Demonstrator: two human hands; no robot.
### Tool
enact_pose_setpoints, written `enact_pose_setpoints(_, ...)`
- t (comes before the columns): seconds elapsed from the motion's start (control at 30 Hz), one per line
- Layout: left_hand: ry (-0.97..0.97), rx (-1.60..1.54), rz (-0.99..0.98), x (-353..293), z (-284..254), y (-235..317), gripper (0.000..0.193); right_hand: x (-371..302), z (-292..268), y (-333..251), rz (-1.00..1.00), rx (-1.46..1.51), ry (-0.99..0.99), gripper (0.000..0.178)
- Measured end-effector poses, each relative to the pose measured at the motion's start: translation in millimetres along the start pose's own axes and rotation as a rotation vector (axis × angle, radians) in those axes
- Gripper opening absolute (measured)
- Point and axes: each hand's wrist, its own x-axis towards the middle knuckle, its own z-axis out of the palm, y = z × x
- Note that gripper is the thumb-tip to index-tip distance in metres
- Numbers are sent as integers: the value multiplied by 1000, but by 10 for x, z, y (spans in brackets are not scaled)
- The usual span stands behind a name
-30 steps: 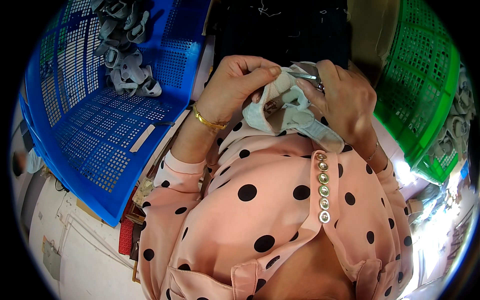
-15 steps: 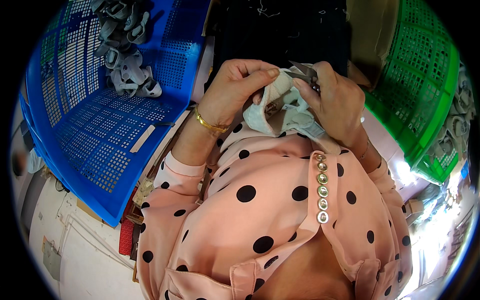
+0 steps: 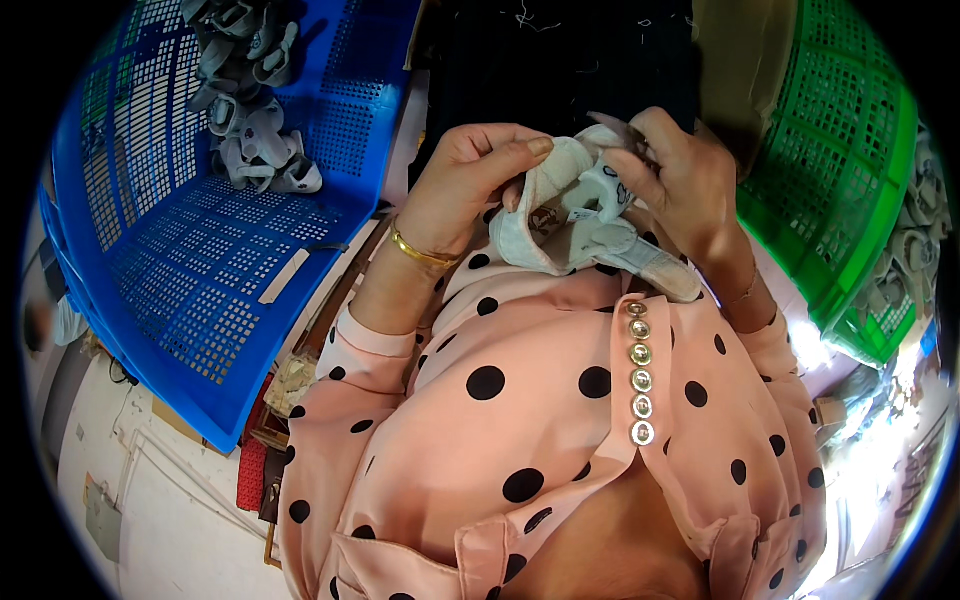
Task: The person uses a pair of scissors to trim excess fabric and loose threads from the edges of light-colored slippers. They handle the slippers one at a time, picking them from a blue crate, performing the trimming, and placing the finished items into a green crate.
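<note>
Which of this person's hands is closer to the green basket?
Right. The right hand holds a metal tool just left of the green basket; the left hand is farther left, pinching the pale shoe.

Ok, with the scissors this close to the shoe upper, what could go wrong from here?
The scissors, in the right hand, are blurred and near the upper's edge; a slip might nick the pale shoe upper.

The left hand pinches that same upper near the blade, so its thumb or fingers could perhaps get cut.
</note>
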Motion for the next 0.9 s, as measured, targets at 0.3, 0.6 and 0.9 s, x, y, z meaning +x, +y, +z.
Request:
enact_pose_setpoints(0.3, -77, -40, 0, -15, -16, 37, 20, 144, -91, -3, -251, -264, -106, 42)
enact_pose_setpoints(0.6, -116, -13, 33, -9, -36, 29, 22, 224, -165, -18, -262, -256, -238, 40)
enact_pose_setpoints(0.9, -121, -35, 40, 13, -39, -9, 21, 193, -69, 93, -206, -165, -304, 39)
